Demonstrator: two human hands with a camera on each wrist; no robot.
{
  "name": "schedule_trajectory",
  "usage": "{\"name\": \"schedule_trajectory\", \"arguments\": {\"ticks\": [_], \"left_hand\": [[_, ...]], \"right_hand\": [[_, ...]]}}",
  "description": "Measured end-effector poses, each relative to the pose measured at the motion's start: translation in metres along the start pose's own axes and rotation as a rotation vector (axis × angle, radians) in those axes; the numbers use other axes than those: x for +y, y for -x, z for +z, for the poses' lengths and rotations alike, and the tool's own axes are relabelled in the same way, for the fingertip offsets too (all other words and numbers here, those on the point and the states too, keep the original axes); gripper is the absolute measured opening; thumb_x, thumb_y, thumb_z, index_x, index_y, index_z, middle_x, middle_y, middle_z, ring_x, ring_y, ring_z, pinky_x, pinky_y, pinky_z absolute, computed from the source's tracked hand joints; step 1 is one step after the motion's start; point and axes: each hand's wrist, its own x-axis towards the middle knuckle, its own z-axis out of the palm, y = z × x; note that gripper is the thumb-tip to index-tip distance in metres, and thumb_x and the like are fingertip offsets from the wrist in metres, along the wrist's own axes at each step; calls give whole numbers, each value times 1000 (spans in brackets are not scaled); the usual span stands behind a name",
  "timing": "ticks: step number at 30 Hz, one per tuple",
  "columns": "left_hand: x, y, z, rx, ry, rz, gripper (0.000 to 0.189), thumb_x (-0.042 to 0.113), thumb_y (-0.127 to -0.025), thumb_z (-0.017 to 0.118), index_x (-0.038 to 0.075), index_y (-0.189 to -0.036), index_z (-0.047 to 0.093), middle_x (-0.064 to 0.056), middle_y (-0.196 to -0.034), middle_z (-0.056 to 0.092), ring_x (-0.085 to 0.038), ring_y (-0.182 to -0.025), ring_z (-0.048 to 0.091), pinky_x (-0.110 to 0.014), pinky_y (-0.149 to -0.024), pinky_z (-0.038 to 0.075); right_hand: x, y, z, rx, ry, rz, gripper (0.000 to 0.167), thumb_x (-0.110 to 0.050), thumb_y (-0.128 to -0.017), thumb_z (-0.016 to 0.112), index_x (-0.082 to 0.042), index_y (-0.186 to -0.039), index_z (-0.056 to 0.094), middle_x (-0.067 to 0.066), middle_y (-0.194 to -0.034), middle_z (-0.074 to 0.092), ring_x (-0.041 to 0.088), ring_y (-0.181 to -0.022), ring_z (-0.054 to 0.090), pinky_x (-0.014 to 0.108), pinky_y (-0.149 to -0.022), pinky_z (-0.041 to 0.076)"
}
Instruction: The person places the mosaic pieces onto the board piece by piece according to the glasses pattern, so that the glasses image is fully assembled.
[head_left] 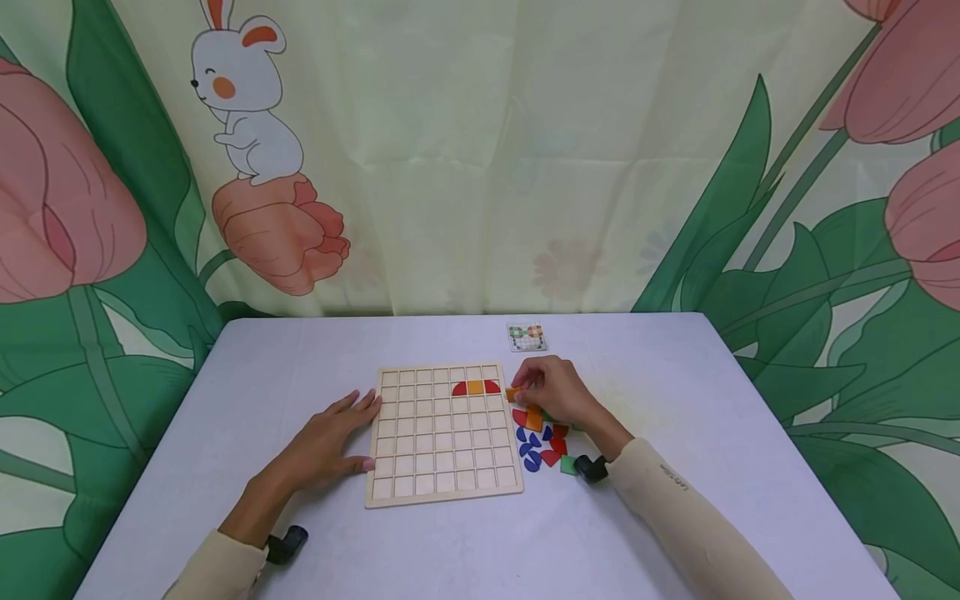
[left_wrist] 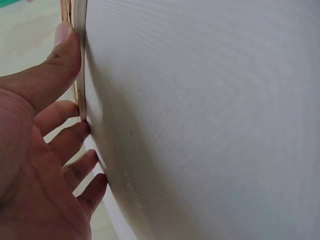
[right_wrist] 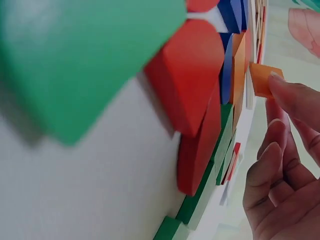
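A wooden grid board (head_left: 442, 502) lies on the white table; in one of its upper rows sit an orange square (head_left: 475, 387) and two red quarter-round pieces (head_left: 491, 387), one on each side. My left hand (head_left: 335, 437) rests at the board's left edge, fingers spread, the thumb (left_wrist: 65, 50) and fingertips touching the rim. Just beyond the board's right edge, my right hand (head_left: 553, 388) pinches an orange square tile (right_wrist: 264, 80) between thumb and fingers. Below that hand lies a loose pile of red, blue, orange and green pieces (head_left: 532, 460), partly hidden by the hand.
A small pattern card (head_left: 527, 337) lies near the table's far edge, behind my right hand. In the right wrist view, a green piece (right_wrist: 90, 60) looms close to the camera, with red pieces (right_wrist: 192, 75) beside it. A printed curtain (head_left: 450, 167) hangs behind the table.
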Motion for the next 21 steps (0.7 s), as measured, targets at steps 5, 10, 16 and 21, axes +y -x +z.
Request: {"name": "schedule_trajectory", "arguments": {"ticks": [5, 10, 16, 21], "left_hand": [[-1, -1, 0, -3, -2, 4, 99, 31, -82, 91, 6, -164, 40, -15, -172, 35, -48, -159, 29, -73, -119, 35], [-2, -1, 1, 0, -2, 9, 100, 33, -82, 91, 6, -164, 40, -16, -172, 35, -49, -159, 30, -72, -118, 36], [0, 0, -1, 0, -3, 13, 99, 33, -83, 90, 6, -163, 40, -16, -172, 35, -49, -159, 30, -71, -119, 36], [-1, 0, 0, 11, 0, 24, 98, 33, -82, 91, 5, -163, 41, -17, -171, 37, -50, -158, 31, -71, -119, 36]], "right_hand": [[-5, -1, 4, 31, -5, -12, 13, -15, -90, 87, -23, -94, 77, -2, -88, 70, 21, -83, 58, 28, -65, 54], [-12, -1, 11, 24, -24, -31, 13, -16, -90, 87, -23, -93, 77, -2, -88, 71, 21, -79, 58, 27, -62, 52], [-17, -3, 20, -2, -34, -76, 12, -16, -90, 87, -22, -93, 77, -4, -86, 70, 18, -74, 57, 26, -62, 48], [-20, -5, 25, -14, -63, -90, 13, -16, -90, 87, -22, -93, 76, -5, -86, 71, 18, -74, 59, 26, -65, 51]]}}
